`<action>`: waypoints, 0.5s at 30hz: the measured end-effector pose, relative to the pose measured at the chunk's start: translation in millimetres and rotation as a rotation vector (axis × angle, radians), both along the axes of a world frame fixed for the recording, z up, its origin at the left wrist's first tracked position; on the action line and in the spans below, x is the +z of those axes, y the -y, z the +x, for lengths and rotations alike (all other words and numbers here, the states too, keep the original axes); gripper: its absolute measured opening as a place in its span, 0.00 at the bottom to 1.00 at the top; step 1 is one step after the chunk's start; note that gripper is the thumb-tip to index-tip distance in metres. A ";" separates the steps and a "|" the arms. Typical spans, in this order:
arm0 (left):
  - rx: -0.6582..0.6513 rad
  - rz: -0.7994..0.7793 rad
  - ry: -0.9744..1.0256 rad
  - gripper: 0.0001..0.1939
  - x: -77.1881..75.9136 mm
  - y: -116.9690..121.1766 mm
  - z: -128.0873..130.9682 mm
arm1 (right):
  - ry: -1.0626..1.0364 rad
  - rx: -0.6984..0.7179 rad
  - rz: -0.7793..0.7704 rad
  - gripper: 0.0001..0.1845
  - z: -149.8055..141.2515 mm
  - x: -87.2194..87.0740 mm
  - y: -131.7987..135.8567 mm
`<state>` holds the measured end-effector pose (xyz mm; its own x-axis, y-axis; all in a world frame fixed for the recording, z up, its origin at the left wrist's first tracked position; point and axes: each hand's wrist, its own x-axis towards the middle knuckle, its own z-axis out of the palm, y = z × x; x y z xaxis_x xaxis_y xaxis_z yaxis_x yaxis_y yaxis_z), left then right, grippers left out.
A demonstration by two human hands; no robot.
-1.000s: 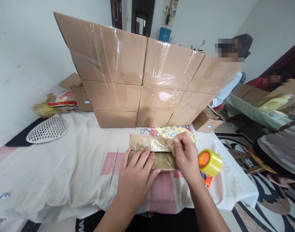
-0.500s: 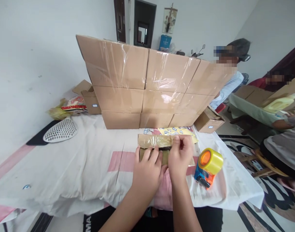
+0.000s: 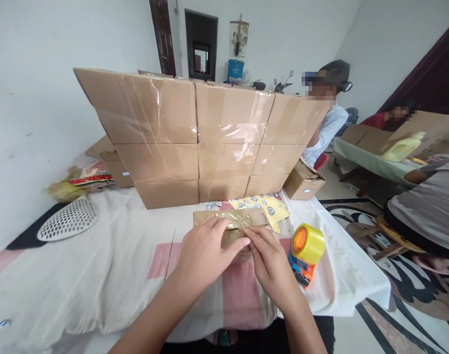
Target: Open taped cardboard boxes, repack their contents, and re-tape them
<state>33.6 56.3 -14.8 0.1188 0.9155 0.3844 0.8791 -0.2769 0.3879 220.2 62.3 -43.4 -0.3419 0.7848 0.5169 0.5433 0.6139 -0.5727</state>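
The left hand (image 3: 206,244) spread over the box (image 3: 249,217), seemingly steadying it; the right hand (image 3: 269,254) bunched narrowly, its hold unclear.

Interior with pale walls (image 3: 291,37) and a boldly patterned floor (image 3: 425,295).
A dark doorway (image 3: 201,44) stands behind, left of a hanging scroll (image 3: 239,39); at right, a wooden stool (image 3: 390,234) rests near a table draped in pale green cloth (image 3: 368,164).

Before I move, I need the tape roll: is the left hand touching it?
Apart: the head view shows the right hand between the left hand and the tape roll.
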 end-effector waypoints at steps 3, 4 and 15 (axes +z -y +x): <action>-0.118 -0.020 -0.072 0.30 6.8 -20.3 8.9 | -0.079 -0.005 -0.058 0.24 5.3 -2.9 9.2; -0.168 -0.030 -0.100 0.30 5.8 -25.4 11.4 | -0.098 0.006 -0.075 0.24 6.3 -3.1 11.5; -0.196 -0.079 0.136 0.16 -8.3 -40.0 5.5 | -0.042 -0.242 0.046 0.15 16.8 13.9 -50.1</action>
